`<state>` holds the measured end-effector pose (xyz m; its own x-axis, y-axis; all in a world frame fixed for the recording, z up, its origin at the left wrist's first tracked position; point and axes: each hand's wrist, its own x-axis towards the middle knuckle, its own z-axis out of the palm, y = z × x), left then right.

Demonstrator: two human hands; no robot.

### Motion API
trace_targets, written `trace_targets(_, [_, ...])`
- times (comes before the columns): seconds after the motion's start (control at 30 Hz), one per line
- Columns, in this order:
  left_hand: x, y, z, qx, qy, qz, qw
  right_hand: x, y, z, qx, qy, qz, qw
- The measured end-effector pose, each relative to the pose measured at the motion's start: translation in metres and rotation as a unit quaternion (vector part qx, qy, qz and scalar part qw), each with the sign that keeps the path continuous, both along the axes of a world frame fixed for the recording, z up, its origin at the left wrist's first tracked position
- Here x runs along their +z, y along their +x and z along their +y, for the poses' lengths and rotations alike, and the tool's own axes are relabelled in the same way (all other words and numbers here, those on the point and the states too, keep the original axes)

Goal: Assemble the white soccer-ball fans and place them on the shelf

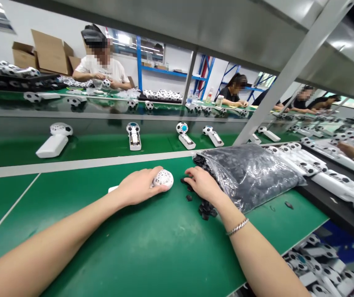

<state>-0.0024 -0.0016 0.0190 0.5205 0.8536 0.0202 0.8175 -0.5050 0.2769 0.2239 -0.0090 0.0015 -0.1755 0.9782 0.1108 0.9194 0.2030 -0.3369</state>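
My left hand [138, 186] is wrapped round a white handheld fan [164, 180] that has a round openwork head. Its handle lies mostly hidden under my palm, with one white end showing at the left. My right hand [202, 183] is over small black pentagon pieces [206, 209] spilled on the green table [152, 247]. Its thumb and forefinger are apart, and their tips are close to one loose black piece [183, 180]. Just right of that hand lies a clear plastic bag [254, 175] full of such pieces, its mouth turned toward the hand.
Beyond a pale strip, football-patterned fans [133, 136] lie spaced along a green surface. More white fans [341, 185] fill a black tray at right, others [319, 264] lie below the table edge. A slanted metal post [288, 78] rises ahead. Co-workers [102, 70] sit opposite.
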Motion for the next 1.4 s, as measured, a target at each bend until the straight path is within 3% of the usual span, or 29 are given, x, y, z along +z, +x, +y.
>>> trace_targets(0.2, [-0.004,-0.002,-0.001,-0.007,0.016,0.006,1.000,-0.007,-0.009,0.003,0.072,0.051,-0.019,0.996])
trace_targets(0.43, [-0.006,-0.003,-0.003,-0.008,0.033,0.009,0.999,-0.007,-0.006,0.005,0.072,0.082,-0.011,0.994])
trace_targets(0.7, [-0.007,-0.003,-0.002,0.001,0.032,-0.009,0.999,0.011,-0.019,-0.013,0.158,0.177,0.197,0.951])
trace_targets(0.97, [-0.006,-0.002,-0.003,-0.020,0.028,-0.022,0.999,0.013,-0.031,-0.024,0.208,0.152,0.197,0.946])
trace_targets(1.17, [-0.005,-0.002,-0.002,0.039,0.014,-0.013,0.999,0.013,-0.029,-0.025,0.218,0.108,0.168,0.955])
trace_targets(1.4, [-0.005,-0.004,-0.003,0.038,0.025,-0.018,0.999,0.006,-0.032,-0.024,0.152,0.037,0.219,0.963])
